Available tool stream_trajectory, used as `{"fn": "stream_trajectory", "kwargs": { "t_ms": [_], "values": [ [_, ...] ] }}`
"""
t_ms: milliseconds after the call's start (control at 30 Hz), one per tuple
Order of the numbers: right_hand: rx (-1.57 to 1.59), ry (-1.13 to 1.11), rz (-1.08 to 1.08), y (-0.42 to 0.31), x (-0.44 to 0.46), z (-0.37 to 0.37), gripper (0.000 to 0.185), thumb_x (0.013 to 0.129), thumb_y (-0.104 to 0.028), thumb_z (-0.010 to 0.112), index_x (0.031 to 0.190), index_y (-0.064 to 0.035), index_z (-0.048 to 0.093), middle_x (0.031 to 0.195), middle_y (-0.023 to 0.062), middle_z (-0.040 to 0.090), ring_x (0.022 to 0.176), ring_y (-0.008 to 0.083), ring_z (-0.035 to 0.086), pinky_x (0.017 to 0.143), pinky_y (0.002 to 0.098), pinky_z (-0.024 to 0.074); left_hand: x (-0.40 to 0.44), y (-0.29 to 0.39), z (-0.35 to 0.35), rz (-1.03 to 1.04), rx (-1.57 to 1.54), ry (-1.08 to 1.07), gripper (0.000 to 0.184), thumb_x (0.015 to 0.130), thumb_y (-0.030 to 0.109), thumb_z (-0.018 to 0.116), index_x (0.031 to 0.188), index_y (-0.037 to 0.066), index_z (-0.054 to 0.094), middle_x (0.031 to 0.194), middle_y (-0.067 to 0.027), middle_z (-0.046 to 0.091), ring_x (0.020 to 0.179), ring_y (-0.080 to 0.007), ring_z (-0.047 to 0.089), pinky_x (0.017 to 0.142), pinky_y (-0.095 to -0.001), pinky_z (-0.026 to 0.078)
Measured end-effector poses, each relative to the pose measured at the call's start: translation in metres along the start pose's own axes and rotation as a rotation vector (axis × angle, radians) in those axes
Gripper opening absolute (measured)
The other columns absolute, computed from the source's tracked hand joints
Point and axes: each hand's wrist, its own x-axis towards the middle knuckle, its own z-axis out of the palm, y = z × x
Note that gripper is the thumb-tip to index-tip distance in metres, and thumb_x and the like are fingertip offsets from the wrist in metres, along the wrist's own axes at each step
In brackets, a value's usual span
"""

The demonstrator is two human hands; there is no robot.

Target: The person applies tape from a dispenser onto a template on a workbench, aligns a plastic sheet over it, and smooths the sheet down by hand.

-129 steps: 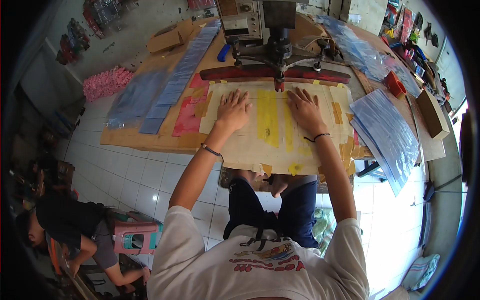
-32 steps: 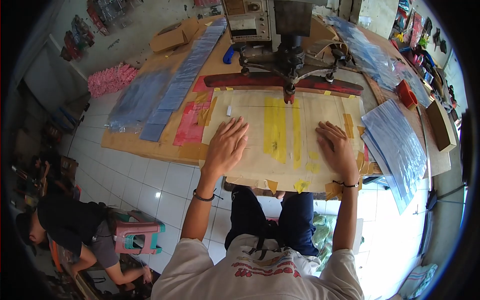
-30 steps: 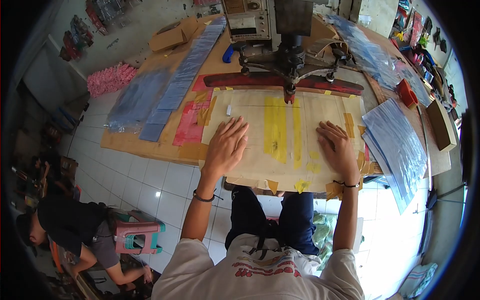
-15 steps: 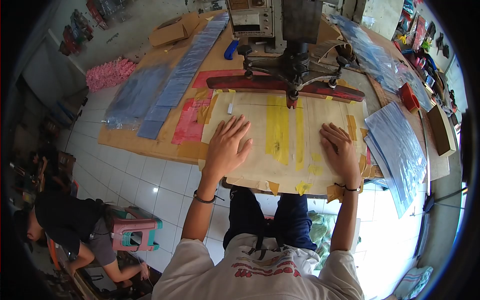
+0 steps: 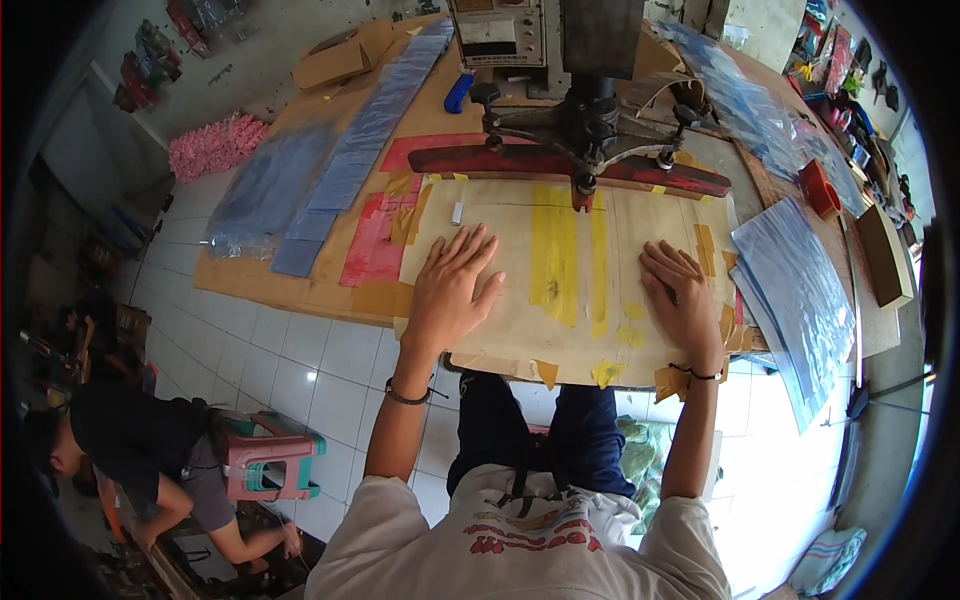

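My left hand (image 5: 450, 290) lies flat with its fingers apart on the left part of a cream board (image 5: 500, 260) patched with yellow and brown tape. On the board's right part rests my right hand (image 5: 683, 300), fingers stretched out, palm down. Neither hand holds anything. A small white piece (image 5: 457, 213) lies just beyond my left fingertips. Behind the board's far edge a long red and black press bar (image 5: 480, 160) hangs from a dark metal machine head (image 5: 590, 125).
Bluish plastic sheets (image 5: 795, 300) overhang the table's right side, near a red container (image 5: 820, 190). At left are more plastic sheets (image 5: 265, 195), a cardboard box (image 5: 342, 55) and a blue tool (image 5: 459, 93). Another person (image 5: 135, 440) bends beside a pink stool (image 5: 268, 465) at lower left.
Compared with the oldest frame, both hands have moved nearer to my body, and the white piece now shows on the board. Over the last second the hands stay nearly still while the view shifts slightly.
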Motion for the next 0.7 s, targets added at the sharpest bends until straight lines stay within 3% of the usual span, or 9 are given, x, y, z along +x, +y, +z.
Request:
{"fn": "stream_trajectory", "kwargs": {
  "t_ms": [700],
  "values": [
    [0.006, -0.01, 0.038, -0.0006, -0.0012, 0.0021, 0.029, 0.095, -0.012, 0.063, 0.119, 0.0016, 0.073, 0.132, 0.0165, 0.069, 0.135, 0.0361, 0.057, 0.118, 0.0482, 0.0389, 0.0003, -0.0011, 0.0005, -0.001, -0.011, -0.003, 0.052, 0.101, 0.029, 0.058, 0.148, 0.006, 0.055, 0.158, -0.0147, 0.048, 0.148, -0.0344, 0.041, 0.124, -0.0508, 0.027]
  ]
}}
